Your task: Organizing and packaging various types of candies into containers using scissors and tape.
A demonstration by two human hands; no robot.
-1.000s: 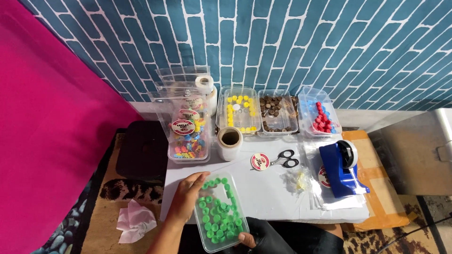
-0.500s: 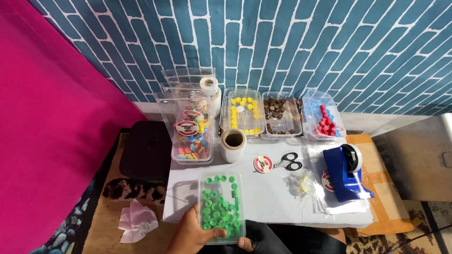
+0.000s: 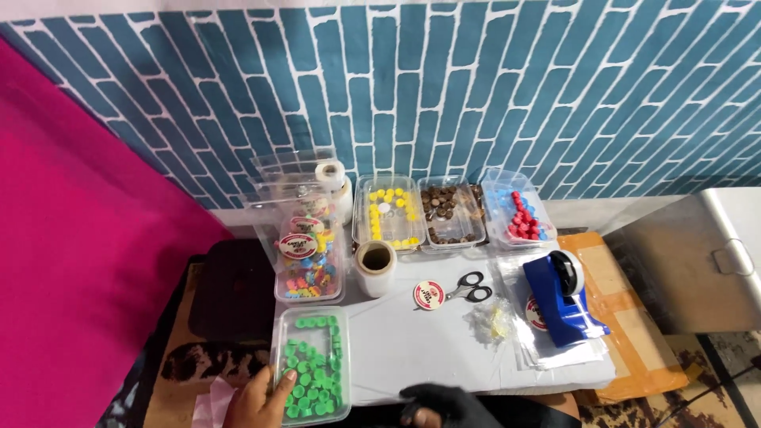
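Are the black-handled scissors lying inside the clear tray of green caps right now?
No, the black-handled scissors lie on the white tabletop, apart from the clear plastic tray of green caps that the left hand touches.

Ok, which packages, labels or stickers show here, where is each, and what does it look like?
Round label: atop the box of mixed coloured caps, white with a red ring.
Round label: flat on the white table, beside the scissors, same colours.
Round label: on the blue tape dispenser, partly hidden.
Small clear bag: left of the dispenser, yellow bits inside.
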